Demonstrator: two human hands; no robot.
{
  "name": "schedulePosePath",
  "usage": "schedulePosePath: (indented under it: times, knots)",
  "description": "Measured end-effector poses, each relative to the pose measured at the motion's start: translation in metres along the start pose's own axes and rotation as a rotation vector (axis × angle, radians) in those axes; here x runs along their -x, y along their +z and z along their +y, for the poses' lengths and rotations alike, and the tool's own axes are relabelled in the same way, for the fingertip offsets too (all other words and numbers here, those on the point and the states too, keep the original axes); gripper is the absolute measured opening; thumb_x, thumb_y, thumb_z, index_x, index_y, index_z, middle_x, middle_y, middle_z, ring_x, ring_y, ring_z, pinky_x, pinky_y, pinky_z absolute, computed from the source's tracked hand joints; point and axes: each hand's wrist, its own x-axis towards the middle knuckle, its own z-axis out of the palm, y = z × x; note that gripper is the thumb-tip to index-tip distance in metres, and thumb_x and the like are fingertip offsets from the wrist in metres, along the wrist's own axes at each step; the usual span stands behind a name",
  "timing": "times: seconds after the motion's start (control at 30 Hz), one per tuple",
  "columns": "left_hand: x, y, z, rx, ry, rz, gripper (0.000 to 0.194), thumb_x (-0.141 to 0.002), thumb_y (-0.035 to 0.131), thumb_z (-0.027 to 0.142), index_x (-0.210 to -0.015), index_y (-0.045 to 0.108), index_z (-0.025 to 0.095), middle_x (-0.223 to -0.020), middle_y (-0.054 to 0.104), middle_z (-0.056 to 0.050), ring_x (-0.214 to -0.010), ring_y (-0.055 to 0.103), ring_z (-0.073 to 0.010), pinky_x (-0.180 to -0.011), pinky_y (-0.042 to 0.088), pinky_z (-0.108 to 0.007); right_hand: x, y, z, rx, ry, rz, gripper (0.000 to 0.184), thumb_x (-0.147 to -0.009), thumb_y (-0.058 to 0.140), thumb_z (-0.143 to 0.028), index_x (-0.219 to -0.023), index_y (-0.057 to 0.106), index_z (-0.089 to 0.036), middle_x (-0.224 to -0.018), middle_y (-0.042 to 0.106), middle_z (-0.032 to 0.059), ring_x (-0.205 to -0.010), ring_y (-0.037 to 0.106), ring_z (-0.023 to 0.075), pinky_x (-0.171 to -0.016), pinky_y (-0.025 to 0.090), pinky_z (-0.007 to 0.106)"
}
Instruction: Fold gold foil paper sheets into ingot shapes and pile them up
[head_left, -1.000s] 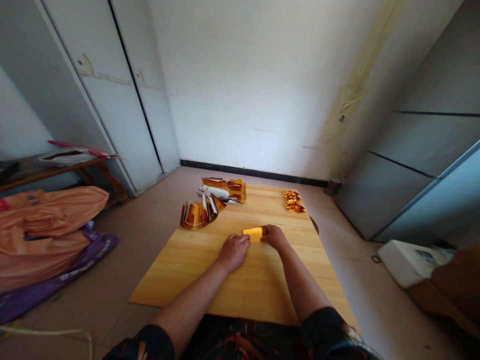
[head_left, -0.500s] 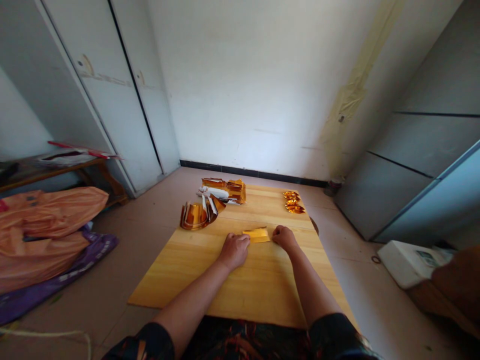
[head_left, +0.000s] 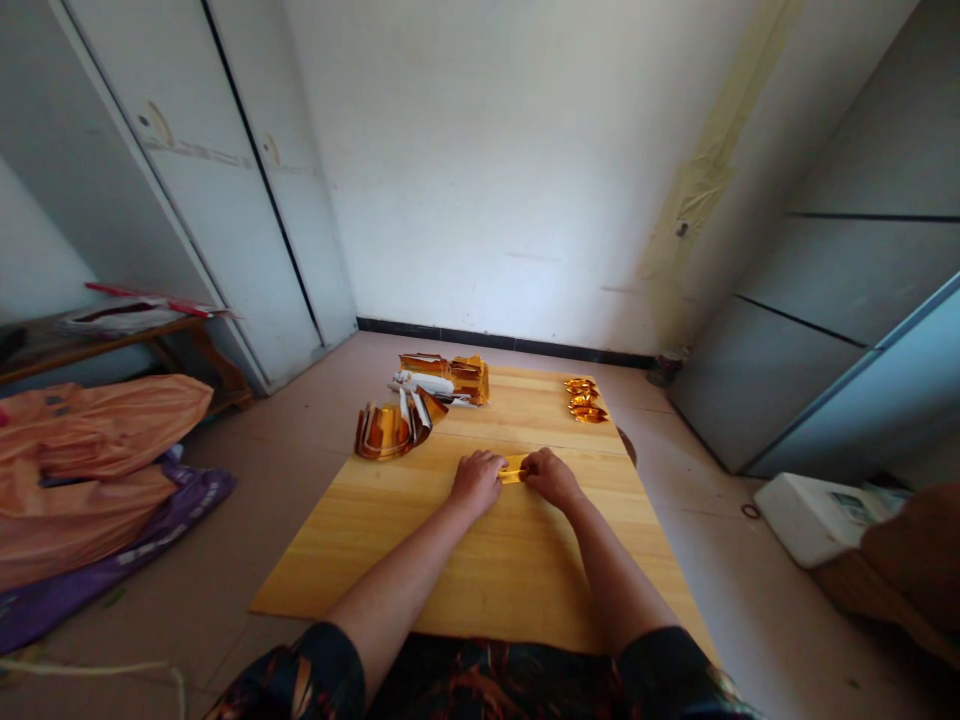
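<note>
Gold paper piece lies near the middle of the counter, between the person's two hands, with a crease or raised edge running along its length. The left hand has its fingers bent and its fingertips closed on the left end of the piece; the right hand pinches the right end between thumb and fingers, so only a short bright stretch shows between them. Both forearms reach in from the near edge of the counter, out of dark patterned sleeves. Beyond the left hand, towards the left edge, stands a curved stack of shiny gold sheets with pale layers among them. Just behind it, at the far left corner, is a larger gold bundle, a white roll-like item lying along its front. At the far right corner, well apart from the hands, several folded gold pieces sit close together in a row. On the left of the room, orange cloth is heaped over a purple bag; on the right, a white box sits beyond the counter.
</note>
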Motion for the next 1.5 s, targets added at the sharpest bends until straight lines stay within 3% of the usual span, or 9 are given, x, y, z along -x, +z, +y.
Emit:
schedulePosePath:
  times: [0.17,0.37,0.47,0.6,0.77,0.9,1.1,1.27,1.5]
  knots:
    - [0.007,-0.001,0.001,-0.005,0.068,0.018,0.020,-0.075,0.053,0.007,-0.084,0.064,0.021,-0.088,0.064,-0.004,-0.090,0.056,-0.0197,-0.077,0.038,-0.032,0.008,-0.002,0.002,-0.035,-0.020,0.010,0.022,-0.065,0.053,-0.005,-0.070,0.067,-0.021,-0.083,0.061,0.0001,-0.076,0.057,0.0117,-0.067,0.040,0.019]
    - [0.031,-0.004,-0.003,-0.029,0.224,0.078,0.011,-0.075,0.058,0.017,-0.083,0.064,0.021,-0.091,0.062,-0.004,-0.092,0.054,-0.0205,-0.082,0.037,-0.035,0.013,-0.003,0.007,-0.138,-0.041,-0.039,0.007,-0.068,0.060,-0.019,-0.068,0.066,-0.021,-0.078,0.062,-0.0012,-0.071,0.056,0.0124,-0.064,0.040,0.021]
    - [0.038,-0.002,-0.003,-0.030,0.227,0.108,0.011,-0.081,0.054,0.020,-0.082,0.064,0.021,-0.093,0.063,-0.004,-0.091,0.054,-0.0191,-0.080,0.038,-0.034,0.008,0.001,0.008,-0.156,-0.014,0.143,0.008,-0.068,0.057,-0.018,-0.072,0.064,-0.020,-0.076,0.059,-0.0005,-0.069,0.054,0.0121,-0.065,0.041,0.021]
    - [0.038,0.004,-0.004,-0.014,0.214,0.145,0.015,-0.085,0.051,0.020,-0.079,0.065,0.021,-0.092,0.064,-0.004,-0.089,0.056,-0.0177,-0.080,0.038,-0.033,0.002,0.008,0.010,-0.171,0.036,0.312,0.034,-0.062,0.057,-0.014,-0.095,0.062,-0.021,-0.091,0.058,0.0005,-0.069,0.053,0.0115,-0.064,0.043,0.022]
    - [0.033,0.008,-0.005,0.080,0.169,0.176,0.014,-0.080,0.053,0.013,-0.074,0.063,0.020,-0.088,0.063,-0.003,-0.084,0.056,-0.0162,-0.081,0.040,-0.031,0.004,0.007,0.004,-0.166,-0.050,0.303,0.011,-0.064,0.051,-0.013,-0.067,0.058,-0.020,-0.080,0.056,0.0012,-0.071,0.052,0.0129,-0.066,0.042,0.022]
    - [0.032,0.010,-0.008,0.195,0.070,0.248,0.013,-0.072,0.054,0.007,-0.074,0.057,0.020,-0.091,0.057,-0.003,-0.089,0.054,-0.0171,-0.081,0.043,-0.030,0.008,0.003,-0.002,-0.220,-0.072,0.244,0.008,-0.066,0.048,-0.015,-0.066,0.054,-0.021,-0.068,0.055,-0.0017,-0.066,0.051,0.0130,-0.063,0.039,0.021]
    - [0.028,0.017,-0.014,0.370,-0.124,0.430,0.038,-0.066,0.057,0.005,-0.100,0.049,0.020,-0.100,0.052,-0.004,-0.092,0.054,-0.0169,-0.079,0.047,-0.030,0.011,0.006,-0.001,-0.353,-0.074,0.140,0.003,-0.070,0.046,-0.022,-0.068,0.048,-0.022,-0.062,0.052,-0.0048,-0.061,0.048,0.0117,-0.059,0.037,0.021]
    - [0.024,0.021,-0.020,0.398,-0.119,0.409,0.065,-0.065,0.060,0.007,-0.125,0.040,0.022,-0.115,0.053,-0.006,-0.103,0.053,-0.0186,-0.085,0.047,-0.032,0.015,0.011,0.001,-0.462,-0.103,0.116,0.005,-0.071,0.048,-0.026,-0.070,0.045,-0.021,-0.063,0.053,-0.0048,-0.062,0.048,0.0117,-0.059,0.038,0.021]
    - [0.024,0.015,-0.021,0.335,-0.128,0.294,0.029,-0.066,0.057,0.003,-0.091,0.059,0.019,-0.092,0.062,-0.003,-0.091,0.055,-0.0172,-0.083,0.046,-0.031,0.022,0.013,-0.002,-0.471,-0.097,0.085,0.021,-0.065,0.054,-0.017,-0.085,0.051,-0.021,-0.072,0.058,-0.0049,-0.063,0.051,0.0108,-0.058,0.039,0.020]
